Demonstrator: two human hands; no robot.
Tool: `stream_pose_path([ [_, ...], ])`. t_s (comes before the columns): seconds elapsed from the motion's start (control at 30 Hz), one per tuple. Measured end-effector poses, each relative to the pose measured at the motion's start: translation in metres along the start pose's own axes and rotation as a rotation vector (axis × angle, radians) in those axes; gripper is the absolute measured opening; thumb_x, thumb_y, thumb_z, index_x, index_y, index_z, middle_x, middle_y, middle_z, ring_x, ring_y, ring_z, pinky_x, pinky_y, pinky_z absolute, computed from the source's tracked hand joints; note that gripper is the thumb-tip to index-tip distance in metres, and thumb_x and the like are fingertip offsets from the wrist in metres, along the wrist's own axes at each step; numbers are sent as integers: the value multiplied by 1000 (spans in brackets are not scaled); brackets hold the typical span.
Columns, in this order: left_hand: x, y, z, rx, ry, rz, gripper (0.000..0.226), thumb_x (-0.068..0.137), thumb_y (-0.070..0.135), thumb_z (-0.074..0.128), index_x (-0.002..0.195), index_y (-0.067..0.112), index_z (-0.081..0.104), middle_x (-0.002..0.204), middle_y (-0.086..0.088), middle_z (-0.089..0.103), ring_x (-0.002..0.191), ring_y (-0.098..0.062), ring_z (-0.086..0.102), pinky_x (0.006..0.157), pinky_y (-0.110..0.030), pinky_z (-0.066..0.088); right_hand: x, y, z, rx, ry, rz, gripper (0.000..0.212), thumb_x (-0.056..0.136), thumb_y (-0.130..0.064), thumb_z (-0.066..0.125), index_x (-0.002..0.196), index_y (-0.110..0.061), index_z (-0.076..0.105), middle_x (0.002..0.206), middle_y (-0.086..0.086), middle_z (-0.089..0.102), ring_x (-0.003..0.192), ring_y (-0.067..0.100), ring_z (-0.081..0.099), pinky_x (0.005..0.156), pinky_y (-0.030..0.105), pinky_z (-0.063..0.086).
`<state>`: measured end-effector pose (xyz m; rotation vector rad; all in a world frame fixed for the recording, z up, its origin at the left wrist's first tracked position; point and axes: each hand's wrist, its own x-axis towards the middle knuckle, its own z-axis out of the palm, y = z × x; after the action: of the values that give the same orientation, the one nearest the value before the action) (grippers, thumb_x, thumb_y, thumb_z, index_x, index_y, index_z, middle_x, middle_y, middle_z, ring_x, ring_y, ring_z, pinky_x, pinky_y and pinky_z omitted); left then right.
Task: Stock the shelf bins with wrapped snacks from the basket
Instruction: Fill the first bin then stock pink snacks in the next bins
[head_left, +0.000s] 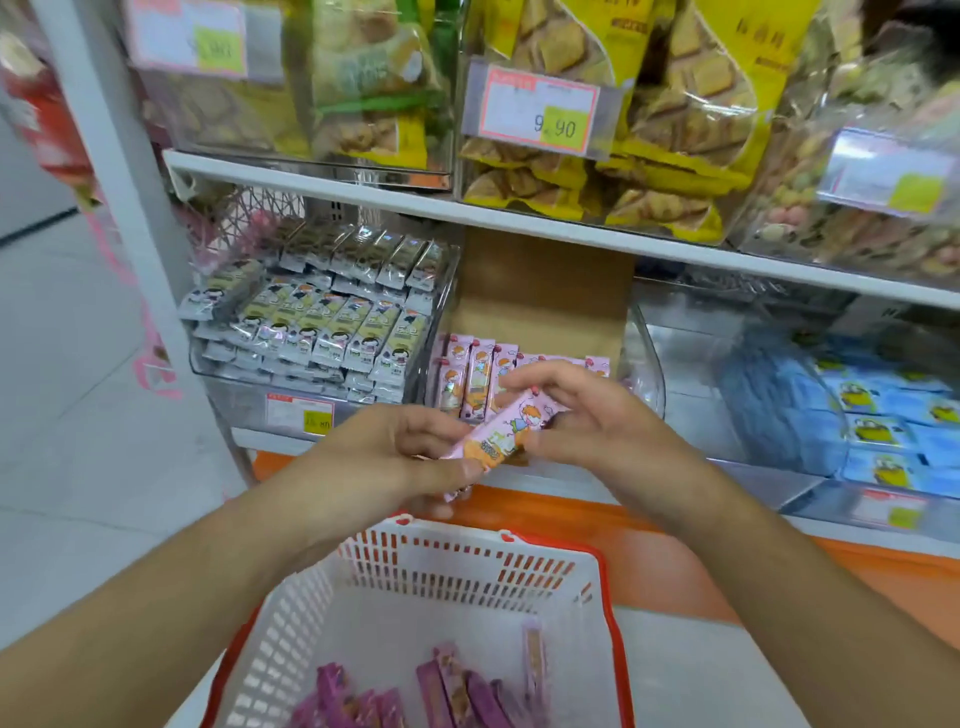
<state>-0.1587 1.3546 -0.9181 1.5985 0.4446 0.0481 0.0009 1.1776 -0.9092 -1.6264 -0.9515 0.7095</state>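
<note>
Both hands meet in front of the shelf, just above the far rim of the basket (467, 558). The left hand (410, 457) curls its fingers round the low end of a pink snack (498, 434). It may hold a second one under it, since a pink tip sticks out below the fingers, but that part is blurry. The right hand (587, 415) pinches the top end of the same snack between thumb and fingers. The snack tilts, its high end toward the right.

Right behind the hands is the middle bin (647, 364), clear with a curved front wall. Pink snacks (478, 374) stand upright in a row along its left side. A brown box (545, 296) stands at its back. The right part of this bin looks open, with room to put more in.

The left bin (228, 384) is packed with white and green packs (332, 322), up to its rim. The right bin (779, 410) holds blue packs (883, 431) at its right side, and its left side is free.

The basket is white with red edges. Purple snacks (447, 691) lie at its near end, and most of its floor is bare. An orange ledge (675, 561) runs between the basket and the bins.

On the shelf board (519, 223) above sit yellow bags (675, 130) and a price tag (540, 111).
</note>
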Motion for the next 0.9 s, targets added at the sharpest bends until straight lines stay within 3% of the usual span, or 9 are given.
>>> stream_pose_path([
  [0.1, 9, -3, 10, -11, 42, 17, 26, 86, 12, 83, 110, 16, 76, 100, -9, 77, 84, -26, 74, 83, -39, 64, 7, 5, -4, -20, 117, 83, 37, 93, -11, 79, 123, -28, 68, 125, 5, 71, 96, 33, 75, 92, 55, 61],
  [0.23, 21, -12, 22, -30, 113, 35, 30, 88, 18, 83, 115, 24, 71, 108, 0, 76, 94, -24, 76, 83, -35, 63, 23, 0, -9, -23, 225, 84, 33, 90, -8, 81, 116, -19, 64, 102, 2, 80, 79, 15, 75, 69, 32, 60],
  [0.33, 30, -22, 22, 283, 213, 66, 34, 90, 31, 79, 119, 37, 61, 107, 18, 69, 91, -5, 71, 80, -26, 58, 51, 1, -21, -130, 381, 52, 28, 87, -13, 85, 104, -22, 64, 90, -5, 79, 71, 10, 73, 60, 28, 54],
  [0.43, 35, -30, 18, 557, 240, 105, 50, 94, 25, 69, 138, 40, 50, 111, 24, 59, 87, 3, 67, 72, -12, 50, 84, 8, -30, -274, 429, 8, 29, 83, -18, 89, 97, -26, 66, 86, -8, 77, 71, 11, 72, 66, 33, 57],
  [0.6, 37, -36, 18, 719, 225, 163, 61, 96, 25, 61, 149, 43, 35, 131, 11, 46, 113, -7, 60, 95, -25, 53, 118, 37, -19, -558, 245, 150, 35, 80, -28, 92, 105, -25, 67, 92, -3, 73, 70, 22, 73, 66, 43, 62],
  [0.7, 37, -38, 17, 732, 211, 186, 64, 97, 26, 59, 152, 42, 30, 134, 12, 42, 114, -6, 59, 95, -24, 53, 125, 48, -11, -589, 185, 148, 41, 80, -25, 92, 114, -21, 70, 91, -7, 66, 62, 11, 63, 57, 24, 50],
  [0.77, 36, -41, 16, 732, 204, 194, 64, 97, 27, 59, 151, 44, 28, 136, 13, 40, 111, -5, 59, 92, -24, 53, 125, 53, -8, -660, 197, 107, 40, 78, -26, 93, 111, -23, 71, 96, -11, 59, 76, 6, 60, 67, 17, 44],
  [0.83, 36, -42, 14, 734, 205, 200, 64, 98, 28, 59, 150, 46, 27, 136, 13, 40, 108, -4, 61, 88, -22, 52, 128, 59, -6, -704, 224, 64, 40, 75, -30, 94, 107, -30, 71, 108, -9, 53, 95, 9, 57, 85, 23, 44],
  [0.9, 36, -42, 13, 731, 207, 213, 63, 98, 28, 59, 149, 46, 27, 135, 12, 42, 108, -4, 60, 88, -21, 51, 132, 63, -3, -707, 241, 48, 39, 73, -32, 95, 105, -32, 72, 107, -11, 49, 99, 10, 56, 92, 29, 47],
])
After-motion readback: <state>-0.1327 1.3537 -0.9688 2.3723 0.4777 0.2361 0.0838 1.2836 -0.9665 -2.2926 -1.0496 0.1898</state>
